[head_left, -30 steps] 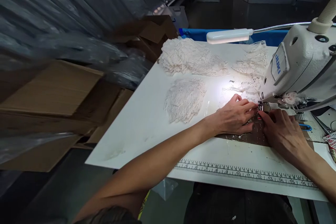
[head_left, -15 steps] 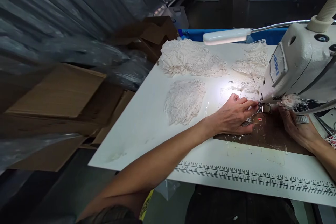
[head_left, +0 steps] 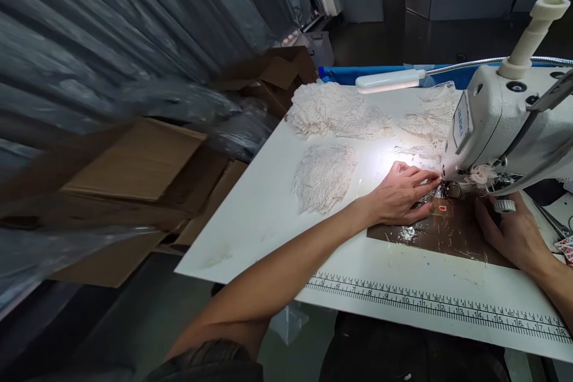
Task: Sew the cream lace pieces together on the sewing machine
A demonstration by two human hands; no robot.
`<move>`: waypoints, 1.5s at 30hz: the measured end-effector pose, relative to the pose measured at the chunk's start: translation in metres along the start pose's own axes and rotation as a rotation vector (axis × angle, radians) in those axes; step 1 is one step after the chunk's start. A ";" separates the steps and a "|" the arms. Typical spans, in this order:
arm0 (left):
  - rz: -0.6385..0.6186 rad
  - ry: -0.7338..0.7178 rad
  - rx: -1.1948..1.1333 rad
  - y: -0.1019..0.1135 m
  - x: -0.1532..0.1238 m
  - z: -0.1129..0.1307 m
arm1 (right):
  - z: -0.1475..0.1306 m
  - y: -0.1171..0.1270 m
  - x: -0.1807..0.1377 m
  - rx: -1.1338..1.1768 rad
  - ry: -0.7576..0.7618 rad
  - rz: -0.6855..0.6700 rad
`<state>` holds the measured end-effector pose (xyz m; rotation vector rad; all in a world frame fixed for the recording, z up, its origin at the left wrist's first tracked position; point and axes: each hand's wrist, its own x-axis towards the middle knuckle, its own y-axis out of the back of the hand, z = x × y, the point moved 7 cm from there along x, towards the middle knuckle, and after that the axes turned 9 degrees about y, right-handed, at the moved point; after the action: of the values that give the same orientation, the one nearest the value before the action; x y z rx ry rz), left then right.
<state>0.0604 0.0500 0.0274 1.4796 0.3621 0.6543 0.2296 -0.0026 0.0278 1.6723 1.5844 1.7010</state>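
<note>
My left hand (head_left: 400, 196) lies on the sewing table (head_left: 268, 215), its fingers pressed together on a small piece of lace right at the presser foot (head_left: 443, 190) of the white sewing machine (head_left: 505, 125). My right hand (head_left: 513, 230) rests on the brown plate (head_left: 443, 233) under the machine arm, just below a small knurled wheel (head_left: 504, 206). Its fingers reach in under the machine and are hidden.
Piles of white lace pieces (head_left: 324, 176) (head_left: 333, 110) (head_left: 430, 116) lie on the table beyond my left hand. A lamp (head_left: 389, 80) on a flexible neck lights the needle area. A printed ruler (head_left: 439, 307) runs along the front edge. Cardboard boxes (head_left: 134, 173) stand to the left.
My right hand has pulled back from the presser foot and gone to the right, under the machine arm. The left hand has stayed at the foot. The view has shifted slightly.
</note>
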 end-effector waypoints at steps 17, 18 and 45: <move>-0.173 -0.169 -0.106 0.005 0.034 -0.017 | -0.016 -0.008 -0.011 -0.167 0.214 -0.084; -0.186 -0.173 -0.105 0.006 0.037 -0.019 | -0.016 -0.008 -0.011 -0.169 0.214 -0.093; 0.011 -0.020 -0.012 -0.002 0.020 -0.017 | -0.002 0.000 -0.002 -0.048 0.095 -0.068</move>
<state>0.0665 0.0755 0.0277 1.4768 0.3340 0.6489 0.2282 -0.0054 0.0269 1.5184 1.6097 1.7939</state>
